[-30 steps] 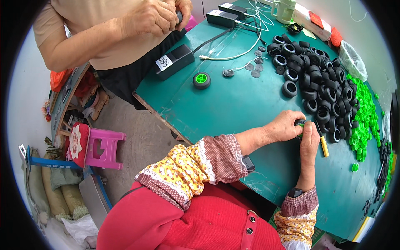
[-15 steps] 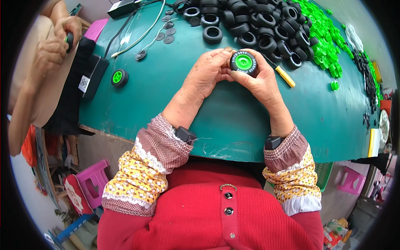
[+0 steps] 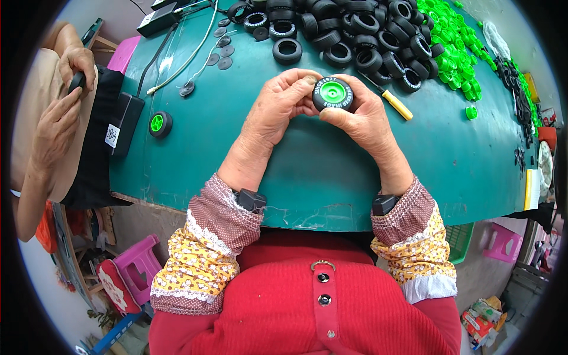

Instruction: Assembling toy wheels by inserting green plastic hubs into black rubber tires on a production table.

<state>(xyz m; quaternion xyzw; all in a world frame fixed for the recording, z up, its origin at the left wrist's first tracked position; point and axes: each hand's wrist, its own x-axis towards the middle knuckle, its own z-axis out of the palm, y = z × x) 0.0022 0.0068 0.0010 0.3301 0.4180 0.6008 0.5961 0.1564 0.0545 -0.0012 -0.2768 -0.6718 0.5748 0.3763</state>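
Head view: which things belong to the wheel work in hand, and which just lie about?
In use: left hand, right hand, black tyre with green hub, loose tyres, green hubs.
Lying about: yellow-handled tool, finished wheel, grey discs, black box.

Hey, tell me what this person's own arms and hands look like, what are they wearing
Both hands are bare: left hand, right hand. Each forearm has a yellow flowered oversleeve with a maroon dotted elastic cuff and white lace trim. A small black device is strapped at each wrist. Red knit top beneath.
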